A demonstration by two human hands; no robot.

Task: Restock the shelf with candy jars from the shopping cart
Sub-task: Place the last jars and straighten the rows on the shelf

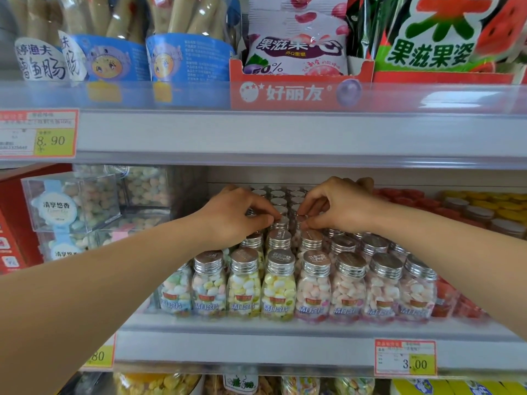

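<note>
Jars [278, 286] in tight rows on the middle shelf [256, 349]: small clear bottles, ribbed silver caps, pastel candies inside, yellow-green toward the left, pink toward the right. Reached over the near rows with both arms. Pinched a jar's cap in a farther row with the left hand [236, 215], fingers curled; pinched the neighbouring cap likewise with the right hand [336, 206]. Red-capped jars [399, 195] just right.

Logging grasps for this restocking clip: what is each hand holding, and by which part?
The left hand pinches one candy jar by its silver cap; the right hand pinches the neighbouring jar, also by the cap.
</note>
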